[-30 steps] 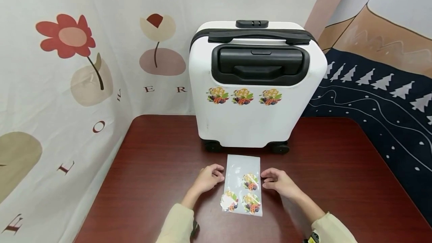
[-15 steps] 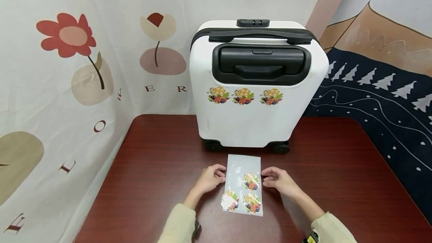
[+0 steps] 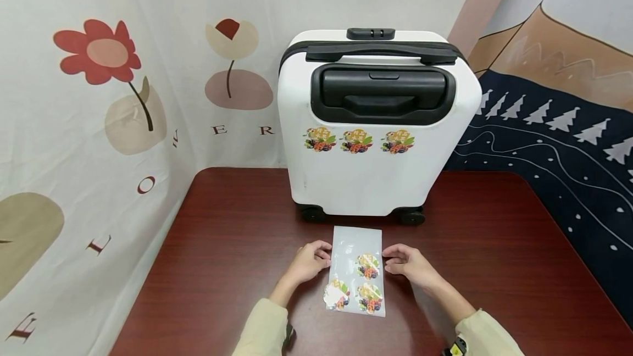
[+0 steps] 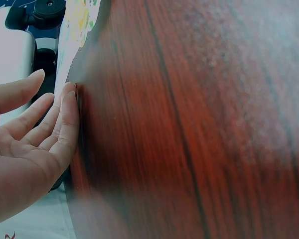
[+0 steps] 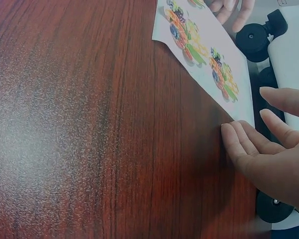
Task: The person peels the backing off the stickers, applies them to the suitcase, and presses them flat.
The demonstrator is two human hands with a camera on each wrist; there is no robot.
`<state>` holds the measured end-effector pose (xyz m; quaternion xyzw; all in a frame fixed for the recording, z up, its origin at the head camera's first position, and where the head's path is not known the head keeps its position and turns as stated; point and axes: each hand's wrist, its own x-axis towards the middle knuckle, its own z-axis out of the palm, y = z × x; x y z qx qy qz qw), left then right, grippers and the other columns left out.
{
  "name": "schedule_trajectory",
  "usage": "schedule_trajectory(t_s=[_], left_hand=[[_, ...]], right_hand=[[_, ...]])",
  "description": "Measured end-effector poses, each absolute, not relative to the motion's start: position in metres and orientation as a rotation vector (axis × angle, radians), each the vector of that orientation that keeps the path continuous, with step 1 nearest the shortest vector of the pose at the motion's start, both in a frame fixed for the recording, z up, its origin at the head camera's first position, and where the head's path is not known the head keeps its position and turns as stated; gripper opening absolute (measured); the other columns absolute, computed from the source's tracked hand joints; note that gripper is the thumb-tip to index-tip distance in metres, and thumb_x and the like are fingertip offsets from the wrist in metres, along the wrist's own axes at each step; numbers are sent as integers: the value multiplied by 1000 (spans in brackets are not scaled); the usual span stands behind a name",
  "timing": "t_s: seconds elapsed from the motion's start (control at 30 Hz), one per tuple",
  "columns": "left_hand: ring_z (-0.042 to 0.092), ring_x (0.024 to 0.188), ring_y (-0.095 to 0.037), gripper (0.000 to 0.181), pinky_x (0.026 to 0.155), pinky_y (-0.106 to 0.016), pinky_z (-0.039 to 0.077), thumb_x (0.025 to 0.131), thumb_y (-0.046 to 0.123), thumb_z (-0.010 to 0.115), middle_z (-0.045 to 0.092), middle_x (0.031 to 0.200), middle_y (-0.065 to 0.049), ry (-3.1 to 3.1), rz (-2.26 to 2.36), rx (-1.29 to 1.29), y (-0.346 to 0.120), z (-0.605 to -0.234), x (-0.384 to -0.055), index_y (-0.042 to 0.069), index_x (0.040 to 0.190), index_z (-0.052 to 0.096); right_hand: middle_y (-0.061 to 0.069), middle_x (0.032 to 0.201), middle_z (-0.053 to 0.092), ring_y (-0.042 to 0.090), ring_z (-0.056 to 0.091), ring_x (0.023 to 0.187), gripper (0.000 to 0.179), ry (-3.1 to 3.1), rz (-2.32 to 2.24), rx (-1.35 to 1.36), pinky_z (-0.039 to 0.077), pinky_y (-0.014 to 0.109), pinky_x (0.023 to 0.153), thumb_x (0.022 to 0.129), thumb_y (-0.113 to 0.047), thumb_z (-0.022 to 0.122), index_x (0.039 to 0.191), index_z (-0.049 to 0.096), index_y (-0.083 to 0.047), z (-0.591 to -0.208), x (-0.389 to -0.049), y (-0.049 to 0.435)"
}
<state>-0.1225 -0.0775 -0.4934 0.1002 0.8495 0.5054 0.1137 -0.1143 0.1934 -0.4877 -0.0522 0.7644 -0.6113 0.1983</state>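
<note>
A white sticker sheet [image 3: 346, 243] lies on the table between my hands, bearing three round fruit stickers along its right side and lower left. The lower-left sticker [image 3: 337, 294] has a white patch and pokes slightly past the sheet's edge. My left hand [image 3: 309, 261] rests at the sheet's left edge, fingers loosely bent and holding nothing. On the other side, my right hand [image 3: 410, 265] lies with relaxed fingers right at the right edge; in the right wrist view its fingertips [image 5: 228, 130] are at the sheet's border, thumb apart.
Behind the sheet a white suitcase [image 3: 356, 180] stands upright on black wheels [image 3: 410, 217]. Three matching fruit stickers [image 3: 356, 140] sit in a row below its black handle recess [image 3: 383, 95]. Printed cloth [image 3: 178, 70] hangs behind the dark red table [image 3: 227, 218].
Both hands keep their places beside the sheet. The whole head view has shifted very slightly; nothing has been picked up or moved.
</note>
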Motion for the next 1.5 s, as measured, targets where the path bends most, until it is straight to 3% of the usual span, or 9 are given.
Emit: schedule_trajectory(t_s=[0.37,0.6,1.17,1.5], left_hand=[[60,71,-17,25,64,-27,46,78,-1,64,64,79,-7,2509,1471,288,-77,-493,-123,-5,103,61],[58,69,-15,24,59,-24,46,79,-2,63,64,78,-7,2494,1482,274,-77,-493,-123,-6,102,60],[60,71,-17,24,65,-27,46,79,-2,63,64,78,-7,2509,1464,277,-76,-493,-123,-6,103,60],[60,71,-17,24,66,-28,46,78,-1,63,64,78,-7,2515,1453,295,-76,-493,-122,-5,102,61]], right_hand=[[22,106,57,27,56,95,32,2175,-1679,-99,50,28,72,81,2,62,110,52,12,-487,-114,194],[24,107,57,30,55,97,33,2163,-1689,-127,50,28,72,82,2,62,111,51,14,-487,-114,196],[25,105,57,20,57,91,35,2130,-1720,-93,50,31,74,82,3,60,111,48,17,-485,-115,197],[27,104,57,26,60,89,28,2096,-1717,-107,52,35,74,84,4,56,107,48,19,-483,-113,197]])
